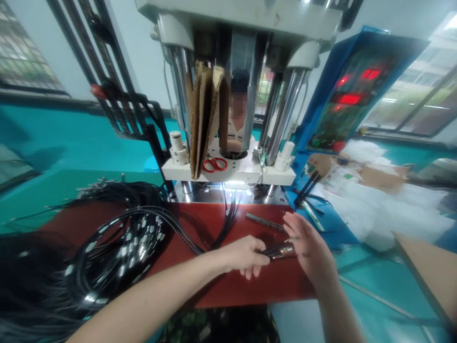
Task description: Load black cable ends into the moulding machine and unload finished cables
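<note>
Fingers of my left hand [246,256] wrap round a bundle of black cables [274,252] above the red work surface [243,288]. The metallic cable ends point right, toward my right hand [303,240]. That hand is raised with its fingers stretched out, its palm beside the cable ends; whether it touches them is unclear. Behind the hands lies a dark metal bar [264,221]. More thin black cables [228,224] run from the lit base of the press toward my left forearm.
Coiled black cables with white tags [124,243] cover the left side. The press [228,174] stands ahead, with cardboard [202,119] and red-handled scissors [214,165] on it. A blue control box [342,95] and white bags [385,200] are at the right.
</note>
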Demonstrator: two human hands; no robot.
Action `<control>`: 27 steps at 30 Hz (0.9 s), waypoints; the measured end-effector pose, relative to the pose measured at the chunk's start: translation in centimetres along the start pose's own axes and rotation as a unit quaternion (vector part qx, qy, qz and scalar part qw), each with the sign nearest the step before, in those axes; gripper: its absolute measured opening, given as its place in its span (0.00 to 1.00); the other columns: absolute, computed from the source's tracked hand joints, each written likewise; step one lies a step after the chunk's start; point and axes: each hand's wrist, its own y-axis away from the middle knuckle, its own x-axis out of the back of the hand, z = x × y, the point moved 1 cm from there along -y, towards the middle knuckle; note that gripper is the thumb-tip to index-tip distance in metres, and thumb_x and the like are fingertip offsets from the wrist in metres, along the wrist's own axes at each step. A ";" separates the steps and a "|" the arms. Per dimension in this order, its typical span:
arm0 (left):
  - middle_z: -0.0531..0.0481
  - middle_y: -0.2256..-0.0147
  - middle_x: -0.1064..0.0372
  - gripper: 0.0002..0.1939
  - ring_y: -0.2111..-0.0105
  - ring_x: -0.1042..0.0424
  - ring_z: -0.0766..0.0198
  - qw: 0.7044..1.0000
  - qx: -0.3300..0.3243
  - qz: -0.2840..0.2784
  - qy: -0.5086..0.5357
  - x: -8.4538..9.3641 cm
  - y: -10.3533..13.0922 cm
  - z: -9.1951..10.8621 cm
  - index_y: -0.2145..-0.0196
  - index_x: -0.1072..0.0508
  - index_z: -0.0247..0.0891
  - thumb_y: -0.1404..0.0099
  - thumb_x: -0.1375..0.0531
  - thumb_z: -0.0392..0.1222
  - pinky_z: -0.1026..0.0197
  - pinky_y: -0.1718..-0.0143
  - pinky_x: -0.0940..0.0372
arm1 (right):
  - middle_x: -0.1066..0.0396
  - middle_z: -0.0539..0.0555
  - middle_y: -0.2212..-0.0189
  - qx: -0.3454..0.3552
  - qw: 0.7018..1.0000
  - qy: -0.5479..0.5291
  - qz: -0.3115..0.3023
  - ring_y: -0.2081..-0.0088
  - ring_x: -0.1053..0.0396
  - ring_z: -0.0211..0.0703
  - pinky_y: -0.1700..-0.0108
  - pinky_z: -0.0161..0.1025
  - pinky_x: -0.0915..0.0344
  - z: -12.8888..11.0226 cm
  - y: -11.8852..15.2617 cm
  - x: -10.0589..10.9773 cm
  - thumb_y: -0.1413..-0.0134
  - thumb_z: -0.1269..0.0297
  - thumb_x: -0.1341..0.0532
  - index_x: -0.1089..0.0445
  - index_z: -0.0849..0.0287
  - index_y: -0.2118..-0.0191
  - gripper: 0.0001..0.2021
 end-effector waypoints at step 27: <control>0.48 0.76 0.31 0.13 0.82 0.34 0.69 0.995 -0.039 -0.057 0.074 -2.1 -5.6 1.6 0.71 0.30 0.31 0.46 0.45 0.45 0.65 0.79 0.38 | 0.38 0.56 0.48 -0.100 0.947 0.285 -0.106 0.47 0.41 0.46 0.44 0.45 0.48 1.2 -1.3 -1.0 0.44 0.52 0.49 0.36 0.55 0.49 0.20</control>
